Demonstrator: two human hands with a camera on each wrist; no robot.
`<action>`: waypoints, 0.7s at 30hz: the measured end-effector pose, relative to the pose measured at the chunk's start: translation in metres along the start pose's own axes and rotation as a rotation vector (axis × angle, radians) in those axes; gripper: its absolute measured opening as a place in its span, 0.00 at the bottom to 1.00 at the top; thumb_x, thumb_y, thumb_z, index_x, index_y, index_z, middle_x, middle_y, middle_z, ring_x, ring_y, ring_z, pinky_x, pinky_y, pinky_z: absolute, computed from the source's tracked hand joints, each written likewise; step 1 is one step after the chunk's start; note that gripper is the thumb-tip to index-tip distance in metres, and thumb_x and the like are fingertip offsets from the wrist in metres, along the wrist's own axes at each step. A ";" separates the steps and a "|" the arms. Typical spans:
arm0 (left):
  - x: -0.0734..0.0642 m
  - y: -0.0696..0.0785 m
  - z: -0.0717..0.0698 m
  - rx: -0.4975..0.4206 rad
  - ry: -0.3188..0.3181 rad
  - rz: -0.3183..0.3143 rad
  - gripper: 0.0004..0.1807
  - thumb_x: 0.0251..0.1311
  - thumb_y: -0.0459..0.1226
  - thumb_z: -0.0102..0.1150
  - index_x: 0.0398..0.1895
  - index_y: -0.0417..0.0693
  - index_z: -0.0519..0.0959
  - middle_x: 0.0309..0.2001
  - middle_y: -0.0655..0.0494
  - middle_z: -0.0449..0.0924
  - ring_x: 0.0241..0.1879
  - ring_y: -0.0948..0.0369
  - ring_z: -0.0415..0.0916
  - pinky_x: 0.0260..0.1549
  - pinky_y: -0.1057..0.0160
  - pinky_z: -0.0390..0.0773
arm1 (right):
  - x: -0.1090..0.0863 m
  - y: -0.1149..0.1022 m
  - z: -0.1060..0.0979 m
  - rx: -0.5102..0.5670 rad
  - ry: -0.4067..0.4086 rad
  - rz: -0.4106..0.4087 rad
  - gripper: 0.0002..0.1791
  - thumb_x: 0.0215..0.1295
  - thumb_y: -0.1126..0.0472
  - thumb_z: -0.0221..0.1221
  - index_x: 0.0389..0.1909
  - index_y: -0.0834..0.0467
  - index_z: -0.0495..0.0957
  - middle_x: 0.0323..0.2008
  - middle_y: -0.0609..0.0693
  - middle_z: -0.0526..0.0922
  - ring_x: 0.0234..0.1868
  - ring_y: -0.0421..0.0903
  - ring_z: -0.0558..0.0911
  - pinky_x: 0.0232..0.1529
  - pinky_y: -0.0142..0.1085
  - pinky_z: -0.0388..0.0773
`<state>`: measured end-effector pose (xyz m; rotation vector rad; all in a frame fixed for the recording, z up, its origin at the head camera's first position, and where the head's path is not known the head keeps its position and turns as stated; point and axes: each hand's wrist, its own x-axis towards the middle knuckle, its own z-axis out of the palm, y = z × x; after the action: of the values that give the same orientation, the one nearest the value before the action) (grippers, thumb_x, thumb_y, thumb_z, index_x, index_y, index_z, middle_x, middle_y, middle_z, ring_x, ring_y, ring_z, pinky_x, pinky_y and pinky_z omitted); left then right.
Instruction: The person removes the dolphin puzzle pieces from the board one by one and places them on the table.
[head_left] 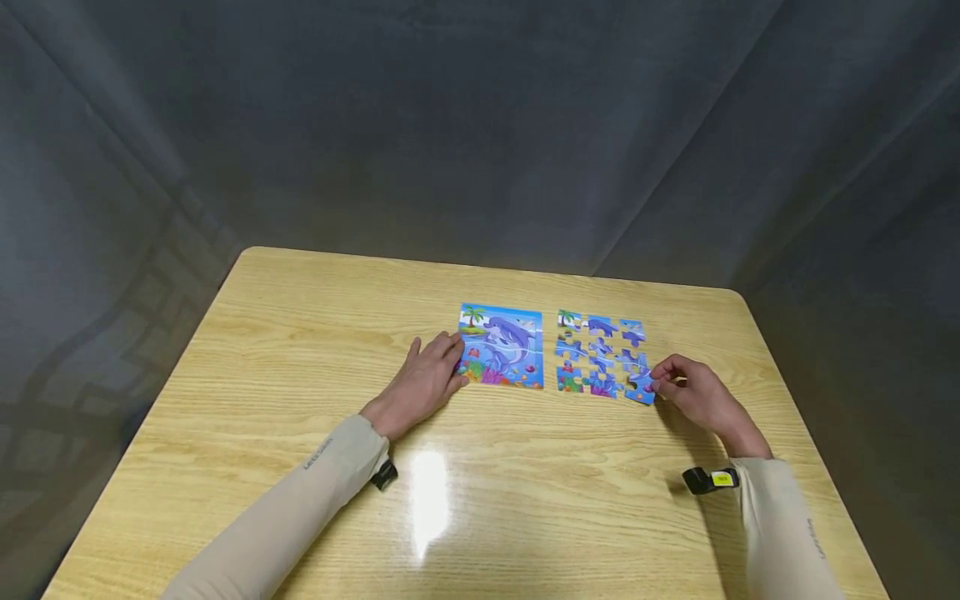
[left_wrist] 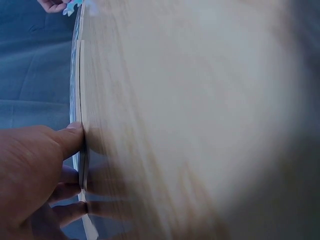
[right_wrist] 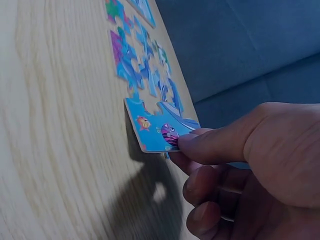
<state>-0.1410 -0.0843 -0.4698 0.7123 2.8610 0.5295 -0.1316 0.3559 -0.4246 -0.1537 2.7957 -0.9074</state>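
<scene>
My right hand point(head_left: 701, 396) pinches a corner jigsaw piece point(right_wrist: 159, 126) between thumb and fingers. The piece is blue, with a purple fish and a small orange fish, and it is tilted up at its outer edge, as its shadow on the wood shows. Several other jigsaw pieces point(head_left: 600, 363) with parts of a dolphin scene lie in loose rows with gaps, just left of this hand. My left hand point(head_left: 423, 379) rests at the left edge of a square dolphin picture board point(head_left: 510, 343), its thumb point(left_wrist: 71, 137) and fingertips touching that edge.
Everything lies on a light wooden table point(head_left: 495, 483) with rounded far corners. Dark grey curtains point(head_left: 450, 125) hang behind it and at both sides. A black wrist camera point(head_left: 699, 481) sits below the right hand, and another camera point(head_left: 385, 475) is at the left cuff.
</scene>
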 end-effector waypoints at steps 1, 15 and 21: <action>0.000 0.000 0.000 0.000 0.002 0.001 0.36 0.84 0.51 0.47 0.84 0.38 0.59 0.85 0.43 0.56 0.86 0.45 0.51 0.81 0.30 0.52 | 0.000 0.001 0.000 0.003 -0.006 0.007 0.05 0.77 0.71 0.58 0.48 0.70 0.77 0.43 0.64 0.83 0.38 0.43 0.78 0.33 0.28 0.77; 0.000 0.000 0.001 0.008 0.020 0.010 0.36 0.83 0.50 0.49 0.83 0.37 0.61 0.85 0.42 0.57 0.86 0.44 0.53 0.81 0.29 0.53 | 0.003 0.005 0.007 -0.064 0.013 0.068 0.04 0.78 0.72 0.56 0.47 0.69 0.77 0.42 0.64 0.83 0.36 0.47 0.76 0.29 0.30 0.72; -0.001 0.001 -0.002 0.006 -0.003 -0.003 0.36 0.84 0.51 0.47 0.84 0.39 0.60 0.86 0.44 0.55 0.86 0.46 0.51 0.82 0.31 0.52 | 0.005 0.005 0.011 -0.092 0.016 0.096 0.05 0.77 0.72 0.56 0.49 0.68 0.77 0.41 0.63 0.82 0.37 0.49 0.78 0.30 0.30 0.73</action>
<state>-0.1404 -0.0839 -0.4677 0.7089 2.8617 0.5193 -0.1346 0.3524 -0.4370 -0.0258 2.8335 -0.7626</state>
